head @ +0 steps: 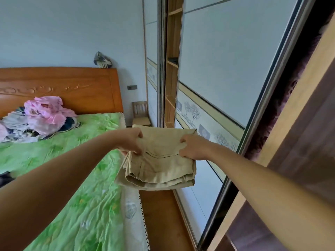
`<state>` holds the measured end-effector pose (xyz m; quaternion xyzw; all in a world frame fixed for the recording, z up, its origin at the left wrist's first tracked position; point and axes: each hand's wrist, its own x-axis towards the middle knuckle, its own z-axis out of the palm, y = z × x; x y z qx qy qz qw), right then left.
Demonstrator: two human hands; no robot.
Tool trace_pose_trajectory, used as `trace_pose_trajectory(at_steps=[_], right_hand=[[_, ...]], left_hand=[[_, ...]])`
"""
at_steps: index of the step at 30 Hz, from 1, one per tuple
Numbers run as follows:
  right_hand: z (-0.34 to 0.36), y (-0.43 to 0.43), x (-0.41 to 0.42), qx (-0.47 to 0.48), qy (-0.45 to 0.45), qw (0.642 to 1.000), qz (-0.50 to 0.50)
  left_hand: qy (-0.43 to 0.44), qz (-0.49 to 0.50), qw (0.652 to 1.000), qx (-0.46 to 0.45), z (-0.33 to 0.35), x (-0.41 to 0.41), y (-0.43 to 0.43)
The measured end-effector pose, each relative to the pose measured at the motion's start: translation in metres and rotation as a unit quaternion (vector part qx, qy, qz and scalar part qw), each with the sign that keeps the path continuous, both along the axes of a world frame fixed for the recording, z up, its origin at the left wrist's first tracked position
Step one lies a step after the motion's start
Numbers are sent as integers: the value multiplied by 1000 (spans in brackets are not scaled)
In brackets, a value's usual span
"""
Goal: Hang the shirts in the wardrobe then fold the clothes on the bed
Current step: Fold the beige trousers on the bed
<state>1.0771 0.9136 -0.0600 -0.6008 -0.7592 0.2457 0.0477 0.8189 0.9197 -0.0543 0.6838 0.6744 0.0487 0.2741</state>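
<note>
A small wooden chair with a slatted back stands in the far corner. The brown wooden floor runs from the chair toward me as a narrow strip. Behind the chair rises a pale blue-grey wall. On this wall, a little up and to the left of the chair, sits a dark rectangular switch plate. Higher again and further left of the chair, a black-and-white patterned cloth item leans against the wall; what it is exactly I cannot tell.
</note>
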Motion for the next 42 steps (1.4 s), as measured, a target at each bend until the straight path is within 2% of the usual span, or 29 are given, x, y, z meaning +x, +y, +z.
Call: trace_pose_trajectory(at_steps=[5, 12, 17, 22, 29, 33, 42], right_hand=[[-5, 37, -16, 1, -2, 998, 56], [-16, 98, -40, -9, 8, 996, 88], [-28, 181, -69, 0, -8, 996, 93], [-30, 302, -119, 5, -19, 995, 101], [-4, 445, -165, -12, 0, 995, 94], [12, 494, -177, -36, 36, 995, 83], [46, 568, -190, -20, 95, 994, 48]], left_hand=[[-14, 70, 997, -12, -10, -12, 4], [-16, 105, 994, -22, -20, -35, 48], [6, 110, 994, -28, -32, -59, 130], [15, 117, 992, -37, -42, -107, 251], [33, 98, 994, -45, -8, -153, 387], [42, 93, 994, -27, 13, -168, 436], [30, 92, 995, 1, 52, -182, 507]])
